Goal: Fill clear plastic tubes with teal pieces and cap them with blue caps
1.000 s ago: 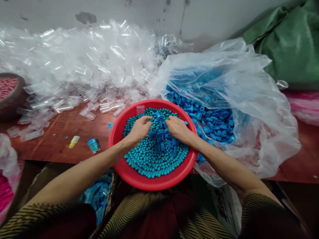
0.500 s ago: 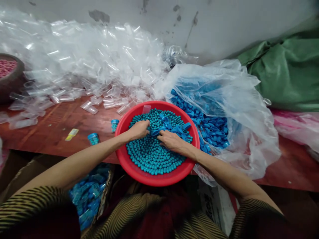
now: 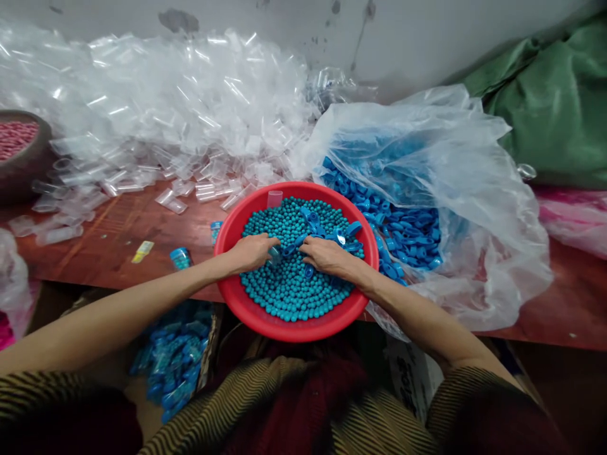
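The red-brown table (image 3: 128, 218) carries a heap of clear tubes (image 3: 165, 101) along the left and middle of its back edge, with loose tubes spread toward the front. A translucent plastic bag (image 3: 493, 253) covers much of the table's right half, its mouth open on a mass of blue caps (image 3: 412, 240). A green sheet (image 3: 559, 114) fills the back right corner. The red basin (image 3: 296, 332) overhangs the middle of the front edge; the bag and spilled caps crowd its right side. Below the front edge, left of the basin, a carton (image 3: 212, 344) contains blue-capped pieces. A brown bowl (image 3: 35, 180) of pink beads stands at the left edge. Over the basin, the right hand (image 3: 329, 258) has its fingers bent at a cluster of blue caps; whether it grips one cannot be told. The left hand (image 3: 255, 253) has its fingers closed on a clear tube (image 3: 274, 254), partly hidden, among the beads. Another tube (image 3: 274, 199) stands at the basin's back rim. Two filled containers (image 3: 181, 258) sit near the left forearm, and a yellow-and-white label (image 3: 143, 251) lies farther left. Teal beads (image 3: 298, 297) cover the basin floor.
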`<state>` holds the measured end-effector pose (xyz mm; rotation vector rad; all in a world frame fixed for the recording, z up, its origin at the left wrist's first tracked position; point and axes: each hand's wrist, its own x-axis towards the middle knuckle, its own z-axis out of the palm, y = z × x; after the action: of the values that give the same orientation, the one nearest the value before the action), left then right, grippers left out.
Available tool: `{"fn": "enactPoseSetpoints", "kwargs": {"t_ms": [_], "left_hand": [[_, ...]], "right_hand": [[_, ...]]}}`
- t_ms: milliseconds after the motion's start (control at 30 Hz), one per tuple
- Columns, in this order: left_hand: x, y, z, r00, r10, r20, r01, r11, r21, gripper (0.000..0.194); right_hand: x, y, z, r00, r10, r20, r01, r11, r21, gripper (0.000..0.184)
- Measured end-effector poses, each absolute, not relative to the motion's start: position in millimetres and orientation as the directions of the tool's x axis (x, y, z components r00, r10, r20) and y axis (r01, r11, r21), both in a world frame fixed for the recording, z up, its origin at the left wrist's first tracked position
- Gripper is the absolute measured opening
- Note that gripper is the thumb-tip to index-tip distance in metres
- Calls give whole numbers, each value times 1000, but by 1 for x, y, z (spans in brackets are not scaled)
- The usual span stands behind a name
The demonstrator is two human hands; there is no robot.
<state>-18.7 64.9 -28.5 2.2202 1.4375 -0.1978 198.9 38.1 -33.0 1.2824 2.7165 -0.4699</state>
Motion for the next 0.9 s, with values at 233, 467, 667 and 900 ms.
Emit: {"fn": "enactPoseSetpoints", "kwargs": {"t_ms": [233,467,667,900], "left_hand": [[-9,67,-20,354,854,-381,901,-201,385,33],[14,42,8,233,945,-228,417,114,902,37],[16,31,8,236,916,-324,397,213,893,23],[-4,52,-10,252,668,-700,876,151,459,6]], "right_hand": [[191,30,-18,-606,785,-130,786,566,-250,21],[172,29,-7,-372,922,-106,495,101,-863,9],[175,32,-3,-407,870,-278,256,-184,-949,6],[220,38,1,-370,925,-81,527,138,-839,24]]}}
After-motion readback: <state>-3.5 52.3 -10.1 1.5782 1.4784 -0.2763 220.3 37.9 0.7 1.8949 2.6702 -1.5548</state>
